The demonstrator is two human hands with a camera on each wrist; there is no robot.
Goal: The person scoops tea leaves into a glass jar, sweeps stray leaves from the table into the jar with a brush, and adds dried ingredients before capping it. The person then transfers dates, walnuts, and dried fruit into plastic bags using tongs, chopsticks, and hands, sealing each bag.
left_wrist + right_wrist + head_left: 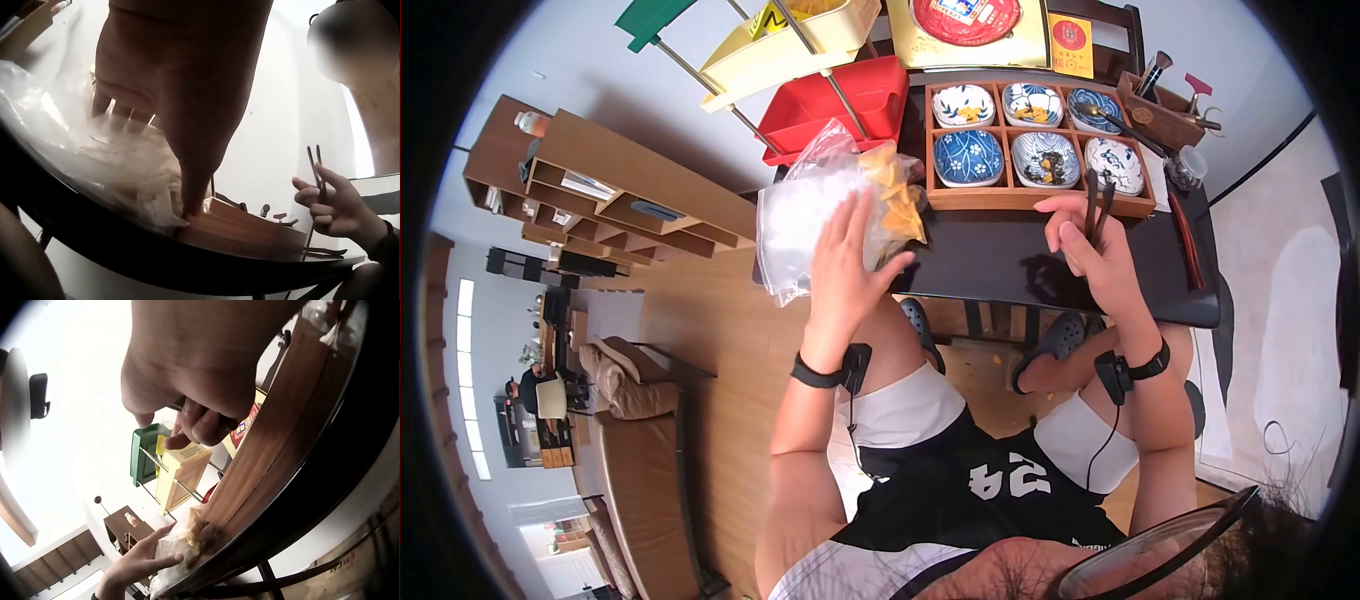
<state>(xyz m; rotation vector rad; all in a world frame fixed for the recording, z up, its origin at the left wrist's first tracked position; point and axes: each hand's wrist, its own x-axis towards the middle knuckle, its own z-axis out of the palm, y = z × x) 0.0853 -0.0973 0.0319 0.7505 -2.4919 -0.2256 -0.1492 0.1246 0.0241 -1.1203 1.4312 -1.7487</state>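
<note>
In the head view, the left hand (pixel 846 250) rests with spread fingers on a clear plastic bag (pixel 785 235) holding yellow-orange pieces (pixel 897 195). The right hand (pixel 1103 262) grips dark tweezers (pixel 1100 205), tips pointing away from the body, near the front right of a wooden compartment tray (pixel 1020 200). Six patterned bowls sit in the tray; yellow bits lie in the two at back left and centre, and yellow and dark bits in the front middle bowl (pixel 1046 160). A spoon (pixel 1108 117) leans in the back right bowl. The left wrist view shows the tweezer tips slightly apart.
A red bin (pixel 800 110) and a cream tier (pixel 830 45) stand behind the bag. Behind the tray is a gold box (pixel 910 45) with a red disc. To the right are a wooden tool holder (pixel 1157 115), a small jar (pixel 1187 168) and a dark red stick (pixel 1187 240).
</note>
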